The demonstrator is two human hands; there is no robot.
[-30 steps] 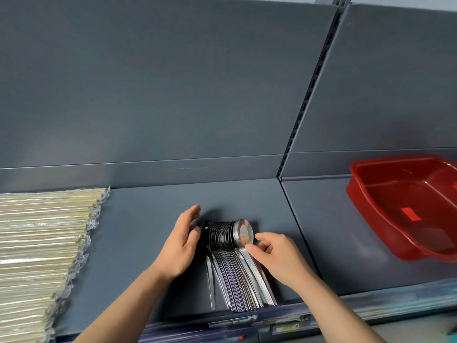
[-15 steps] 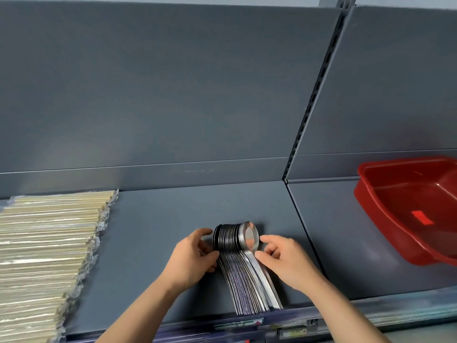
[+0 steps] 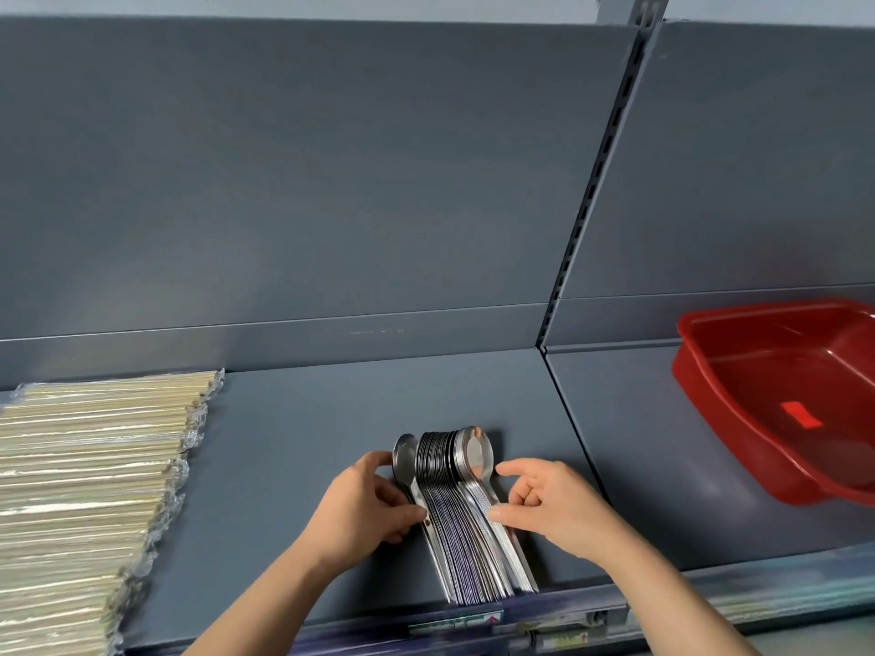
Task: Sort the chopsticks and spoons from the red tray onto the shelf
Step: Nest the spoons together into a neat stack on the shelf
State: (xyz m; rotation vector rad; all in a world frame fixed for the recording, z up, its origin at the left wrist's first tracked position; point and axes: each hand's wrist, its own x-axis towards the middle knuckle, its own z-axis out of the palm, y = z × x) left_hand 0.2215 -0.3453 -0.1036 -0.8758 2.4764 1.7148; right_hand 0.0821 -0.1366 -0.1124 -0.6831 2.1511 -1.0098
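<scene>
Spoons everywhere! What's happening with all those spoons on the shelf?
A person is tidying a row of metal spoons standing on edge on the grey shelf. The left hand holds the row's left end, the right hand touches its right side. Wrapped chopsticks lie stacked to the left. The red tray on the right looks empty.

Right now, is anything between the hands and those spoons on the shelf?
Nothing visible does. The left hand and right hand touch the spoons from either side, on the shelf.
</scene>
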